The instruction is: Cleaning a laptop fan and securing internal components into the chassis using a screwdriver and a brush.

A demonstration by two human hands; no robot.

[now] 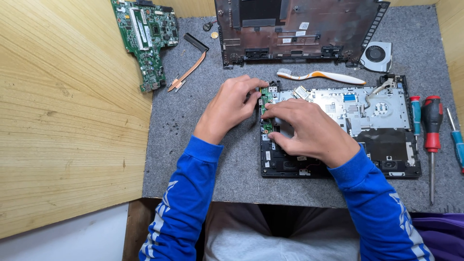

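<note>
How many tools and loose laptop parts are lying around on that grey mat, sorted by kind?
Screwdrivers: 3
Toothbrush: 1
Green circuit boards: 2, the small one under both hands
Cooling fan: 1
Copper heat pipe: 1
Laptop shells: 2
Total: 10

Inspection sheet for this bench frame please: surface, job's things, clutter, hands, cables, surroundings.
Surface: grey felt mat on a wooden bench.
Job's things: small green circuit board at the left edge of the opened black laptop base.
Clutter: large green motherboard, copper heat pipe, white and orange toothbrush, round fan, detached dark laptop cover, red-handled screwdriver, coin.
Hands: left hand and right hand both pinch the small board.
Cables: short wire by the base's right hinge.
Surroundings: pale wooden side panels.
</note>
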